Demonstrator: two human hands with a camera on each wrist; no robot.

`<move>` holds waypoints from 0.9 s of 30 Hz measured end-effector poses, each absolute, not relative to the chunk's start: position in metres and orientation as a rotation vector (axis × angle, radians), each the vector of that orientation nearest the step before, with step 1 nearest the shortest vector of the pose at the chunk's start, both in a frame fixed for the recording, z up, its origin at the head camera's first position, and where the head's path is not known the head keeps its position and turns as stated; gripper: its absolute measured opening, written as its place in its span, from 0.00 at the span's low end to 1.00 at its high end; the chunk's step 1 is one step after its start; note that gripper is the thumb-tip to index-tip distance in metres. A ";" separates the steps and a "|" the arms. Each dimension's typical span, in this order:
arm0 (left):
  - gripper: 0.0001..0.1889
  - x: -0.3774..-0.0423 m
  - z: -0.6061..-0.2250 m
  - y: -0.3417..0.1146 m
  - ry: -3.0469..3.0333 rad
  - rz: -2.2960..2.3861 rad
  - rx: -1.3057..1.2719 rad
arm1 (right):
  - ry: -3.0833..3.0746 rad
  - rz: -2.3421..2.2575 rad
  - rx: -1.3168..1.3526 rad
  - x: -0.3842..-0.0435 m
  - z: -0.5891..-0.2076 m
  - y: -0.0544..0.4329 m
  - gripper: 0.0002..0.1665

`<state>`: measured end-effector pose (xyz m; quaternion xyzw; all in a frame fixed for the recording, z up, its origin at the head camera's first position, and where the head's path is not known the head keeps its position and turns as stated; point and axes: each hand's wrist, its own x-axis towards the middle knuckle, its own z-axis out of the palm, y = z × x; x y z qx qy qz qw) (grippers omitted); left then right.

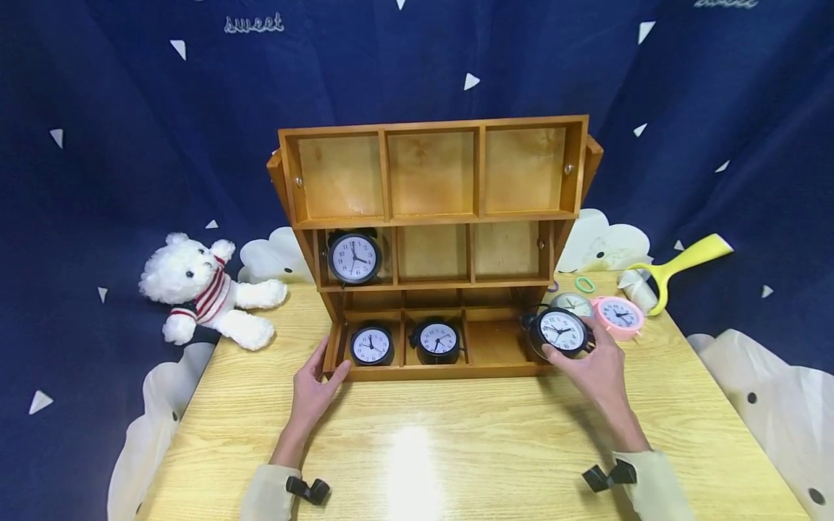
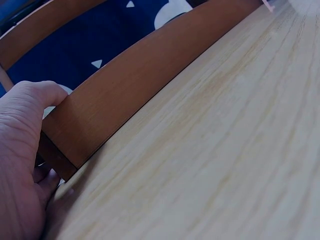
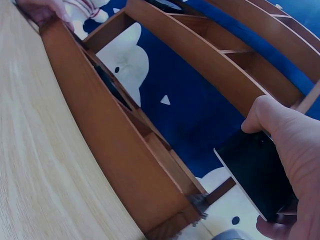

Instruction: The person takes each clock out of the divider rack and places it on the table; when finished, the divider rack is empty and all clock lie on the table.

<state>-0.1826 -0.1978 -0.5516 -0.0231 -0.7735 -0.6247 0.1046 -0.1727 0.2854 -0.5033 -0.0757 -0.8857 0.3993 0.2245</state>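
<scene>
My right hand (image 1: 602, 367) holds a black twin-bell alarm clock (image 1: 560, 330) by its edges, its white dial tilted up, over the right end of a wooden shelf rack's bottom tier (image 1: 449, 373). In the right wrist view thumb and fingers wrap the clock's dark body (image 3: 257, 172). At the rack's lower left corner, my left hand (image 1: 316, 389) grips the front board (image 2: 105, 95), thumb over its top edge and fingers round the side. Two black alarm clocks, one on the left (image 1: 371, 346) and one in the middle (image 1: 438, 340), sit in the bottom tier.
Another black clock (image 1: 355, 258) stands in the middle tier's left compartment. Right of the rack lie a pale green clock (image 1: 573, 305), a pink clock (image 1: 621, 316), a white roll (image 1: 638, 291) and a yellow-handled tool (image 1: 684, 259). A white teddy bear (image 1: 202, 286) sits left.
</scene>
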 end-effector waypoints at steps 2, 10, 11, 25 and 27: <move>0.37 -0.182 -0.551 -0.198 -2.282 -1.840 -0.068 | -2.437 1.111 -0.221 -0.170 -0.501 0.289 0.46; 0.38 -0.187 -0.560 -0.199 -2.295 -1.838 -0.049 | -2.419 1.067 -0.316 -0.157 -0.494 0.313 0.51; 0.38 -0.188 -0.565 -0.200 -2.293 -1.843 -0.044 | -2.412 1.055 -0.330 -0.156 -0.493 0.317 0.50; 0.38 -0.197 -0.589 -0.207 -2.282 -1.833 -0.050 | -2.300 1.020 -0.486 -0.138 -0.488 0.362 0.45; 0.38 -0.197 -0.589 -0.206 -2.279 -1.838 -0.053 | -2.311 0.997 -0.513 -0.134 -0.490 0.370 0.47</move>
